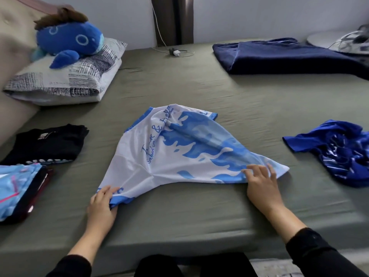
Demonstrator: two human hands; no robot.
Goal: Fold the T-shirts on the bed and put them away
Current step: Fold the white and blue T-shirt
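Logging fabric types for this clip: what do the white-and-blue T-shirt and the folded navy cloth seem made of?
White-and-blue T-shirt: probably thin, smooth synthetic jersey; it has a slight sheen and drapes in soft folds. Folded navy cloth: looks thicker, matte and slightly fuzzy, perhaps fleece or towelling.

One bed (pixel 179 80); two hands, the left hand (pixel 101 206) and the right hand (pixel 261 186); one white and blue T-shirt (pixel 171 156) spread in the middle; one crumpled blue T-shirt (pixel 339 150); one folded black T-shirt (pixel 48 144); one stack of folded clothes (pixel 20 190), its number of pieces unclear; one dark blue blanket (pixel 279 56); one pillow (pixel 65 80); one blue plush toy (pixel 69 41); one charger (pixel 175 51).
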